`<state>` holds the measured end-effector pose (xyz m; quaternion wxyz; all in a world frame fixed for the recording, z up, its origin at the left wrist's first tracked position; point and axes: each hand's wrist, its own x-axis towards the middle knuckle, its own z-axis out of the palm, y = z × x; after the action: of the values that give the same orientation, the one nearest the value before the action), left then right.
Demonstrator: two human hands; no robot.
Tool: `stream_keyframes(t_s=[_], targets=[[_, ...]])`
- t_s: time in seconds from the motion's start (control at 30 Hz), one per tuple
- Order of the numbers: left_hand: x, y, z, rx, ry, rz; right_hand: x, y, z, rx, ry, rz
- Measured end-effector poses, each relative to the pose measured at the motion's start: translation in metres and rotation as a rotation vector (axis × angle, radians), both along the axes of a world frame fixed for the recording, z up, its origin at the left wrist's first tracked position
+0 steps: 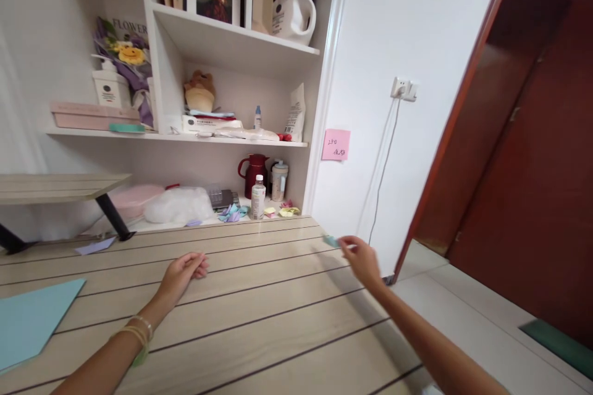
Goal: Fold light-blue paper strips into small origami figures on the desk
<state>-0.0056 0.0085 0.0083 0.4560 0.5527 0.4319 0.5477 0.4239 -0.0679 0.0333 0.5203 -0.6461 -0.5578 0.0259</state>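
My right hand (361,260) is over the far right corner of the striped wooden table (259,308). Its thumb and fingers pinch a small teal piece of paper (330,240), which sticks out to the left of the fingertips. Closer to the middle of the table, my left hand (184,273) hovers or rests with loosely curled fingers, and nothing shows in them. Teal sheets of paper (37,321) lie at the left edge of the table, and a small lilac paper (95,247) lies behind them.
Folded coloured papers (233,213) lie beyond the table's far edge, beside a plastic bottle (258,199). Behind stand a red jug (254,174) and a tumbler (278,182). A raised wooden stand (55,187) is at far left. A pink sticky note (336,144) is on the wall.
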Motion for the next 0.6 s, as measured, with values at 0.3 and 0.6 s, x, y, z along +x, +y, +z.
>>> stream_keyframes(t_s=[0.3,0.6], targets=[[0.005,-0.009,0.004,0.0,0.054,-0.025,0.105,-0.04,-0.03,-0.379,-0.347,-0.254],[0.006,-0.006,0.001,-0.011,-0.019,-0.023,-0.261,0.019,0.031,0.049,-0.201,0.788]])
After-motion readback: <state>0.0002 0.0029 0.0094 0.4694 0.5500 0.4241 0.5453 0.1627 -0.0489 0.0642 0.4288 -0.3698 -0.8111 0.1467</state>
